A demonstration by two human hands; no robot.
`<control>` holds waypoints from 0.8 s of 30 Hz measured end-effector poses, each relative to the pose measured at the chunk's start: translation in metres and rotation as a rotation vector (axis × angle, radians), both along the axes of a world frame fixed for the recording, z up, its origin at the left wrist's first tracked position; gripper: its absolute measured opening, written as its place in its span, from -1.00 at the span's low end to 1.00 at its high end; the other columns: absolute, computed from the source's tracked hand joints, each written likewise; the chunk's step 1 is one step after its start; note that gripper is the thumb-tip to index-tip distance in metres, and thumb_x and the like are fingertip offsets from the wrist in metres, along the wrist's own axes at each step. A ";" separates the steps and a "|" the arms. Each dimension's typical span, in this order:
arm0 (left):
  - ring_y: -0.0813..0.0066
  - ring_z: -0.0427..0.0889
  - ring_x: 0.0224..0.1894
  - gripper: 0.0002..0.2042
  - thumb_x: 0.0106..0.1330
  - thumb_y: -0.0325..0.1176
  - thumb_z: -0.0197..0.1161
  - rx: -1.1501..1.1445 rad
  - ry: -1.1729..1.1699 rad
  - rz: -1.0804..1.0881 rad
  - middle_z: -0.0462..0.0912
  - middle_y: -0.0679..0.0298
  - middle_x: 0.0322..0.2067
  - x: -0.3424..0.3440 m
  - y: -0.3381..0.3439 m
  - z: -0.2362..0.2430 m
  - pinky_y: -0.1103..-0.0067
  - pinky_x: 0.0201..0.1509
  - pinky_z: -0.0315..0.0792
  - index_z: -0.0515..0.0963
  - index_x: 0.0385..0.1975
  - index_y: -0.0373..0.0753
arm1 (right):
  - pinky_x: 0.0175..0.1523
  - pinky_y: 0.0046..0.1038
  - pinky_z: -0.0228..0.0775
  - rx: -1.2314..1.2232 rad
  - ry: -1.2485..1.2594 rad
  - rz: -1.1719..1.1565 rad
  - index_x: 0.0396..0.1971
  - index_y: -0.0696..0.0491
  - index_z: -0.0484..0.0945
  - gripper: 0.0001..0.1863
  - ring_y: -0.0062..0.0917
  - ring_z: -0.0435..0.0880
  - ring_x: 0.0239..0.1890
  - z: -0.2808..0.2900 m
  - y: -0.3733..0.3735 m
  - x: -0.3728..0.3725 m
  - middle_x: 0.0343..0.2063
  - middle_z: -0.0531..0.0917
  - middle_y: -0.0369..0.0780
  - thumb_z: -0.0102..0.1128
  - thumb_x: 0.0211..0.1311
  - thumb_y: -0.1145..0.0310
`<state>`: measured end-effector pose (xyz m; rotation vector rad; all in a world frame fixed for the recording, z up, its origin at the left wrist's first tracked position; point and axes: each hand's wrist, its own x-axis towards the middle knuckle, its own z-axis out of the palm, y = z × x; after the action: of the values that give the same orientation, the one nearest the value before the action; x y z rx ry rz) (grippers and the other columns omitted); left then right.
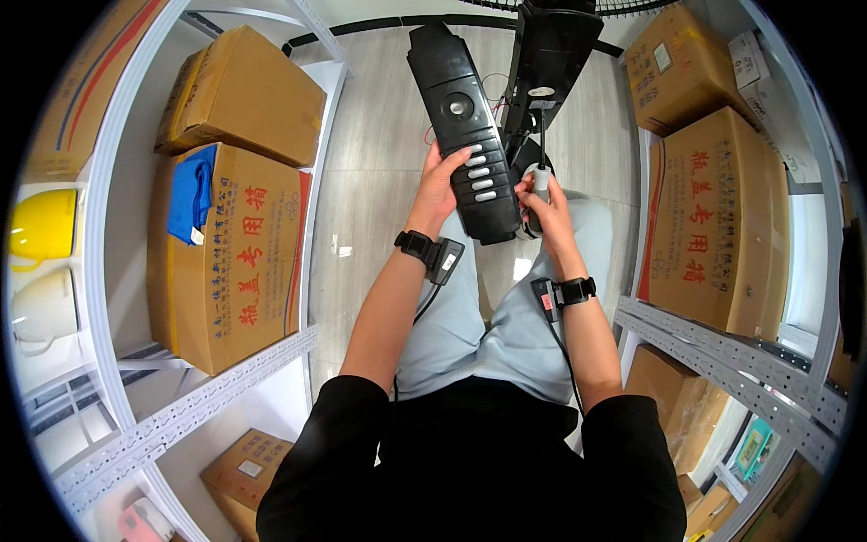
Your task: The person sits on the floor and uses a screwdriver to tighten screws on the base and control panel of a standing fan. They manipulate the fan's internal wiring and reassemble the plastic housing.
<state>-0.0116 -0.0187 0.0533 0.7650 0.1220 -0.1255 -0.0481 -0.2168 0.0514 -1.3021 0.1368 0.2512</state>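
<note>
Left fingers (452, 163) grip a black panel (463, 134), right fingers (554, 194) a grey-handled tool (542, 178).

Via remote feed, I observe one black short-sleeved shirt (479, 461) and pale blue trousers (442, 348). Left hand (439, 183) and right hand (553, 215): bare. Wrists: black left strap (414, 245) and right strap (576, 290), each with a labelled dark module (446, 262) and black cable (426, 306).

From here I count one long black panel (463, 133), five silver buttons (479, 172) and one round dial (458, 107) on it; one grey tool (541, 182); two black wrist straps (416, 244); two red-lettered cartons (230, 262); one blue cloth (190, 192); two handled containers (43, 226), one yellow, one white.
</note>
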 end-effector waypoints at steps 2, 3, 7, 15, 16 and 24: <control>0.44 0.59 -0.13 -0.63 0.25 -0.49 0.17 0.043 0.033 0.012 0.56 0.23 -0.12 0.000 0.003 -0.001 0.46 -0.04 0.53 0.33 0.06 -0.21 | -0.49 -0.66 0.30 -0.004 -0.016 0.019 -0.13 0.05 0.47 -0.74 -0.73 0.47 -0.52 0.003 0.003 0.000 -0.38 0.57 -0.35 0.22 0.18 0.41; 0.45 0.59 -0.13 -0.63 0.25 -0.49 0.17 0.055 0.009 0.005 0.56 0.23 -0.12 0.000 0.003 -0.003 0.46 -0.04 0.53 0.33 0.06 -0.21 | -0.50 -0.68 0.29 -0.009 -0.005 0.024 -0.10 0.05 0.48 -0.71 -0.75 0.46 -0.53 0.007 0.005 -0.002 -0.37 0.57 -0.36 0.25 0.17 0.40; 0.44 0.58 -0.10 -0.61 0.24 -0.51 0.18 0.061 -0.057 -0.024 0.55 0.22 -0.10 0.003 0.002 -0.003 0.46 -0.03 0.52 0.31 0.07 -0.24 | -0.53 -0.71 0.27 -0.077 -0.006 0.051 -0.02 0.03 0.49 -0.62 -0.79 0.44 -0.56 0.015 0.009 -0.007 -0.38 0.55 -0.39 0.32 0.13 0.38; 0.39 0.54 0.00 -0.46 0.17 -0.54 0.23 0.086 -0.109 -0.112 0.49 0.19 -0.02 0.000 -0.001 0.003 0.42 0.08 0.47 0.22 0.17 -0.23 | -0.54 -0.73 0.26 -0.061 -0.033 0.027 0.02 0.00 0.51 -0.56 -0.82 0.45 -0.52 0.009 0.007 -0.009 -0.37 0.52 -0.41 0.36 0.09 0.39; 0.39 0.52 0.03 -0.41 0.14 -0.56 0.26 0.120 -0.129 -0.120 0.47 0.20 0.00 -0.001 -0.003 0.004 0.41 0.10 0.45 0.19 0.18 -0.21 | -0.53 -0.73 0.26 -0.068 -0.037 0.021 0.02 0.00 0.51 -0.56 -0.82 0.45 -0.51 0.009 0.006 -0.009 -0.37 0.52 -0.42 0.36 0.09 0.39; 0.32 0.32 0.24 0.17 -0.02 -0.63 0.33 0.351 -0.292 -0.222 0.23 0.15 0.23 -0.004 -0.004 0.010 0.39 0.27 0.29 -0.52 0.39 -0.03 | -0.52 -0.73 0.26 -0.041 -0.052 -0.018 0.02 0.04 0.52 -0.57 -0.84 0.44 -0.50 0.007 0.004 -0.005 -0.39 0.53 -0.45 0.34 0.11 0.40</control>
<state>-0.0160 -0.0227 0.0632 1.1374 -0.2257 -0.2048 -0.0534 -0.2128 0.0588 -1.3461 0.1098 0.2001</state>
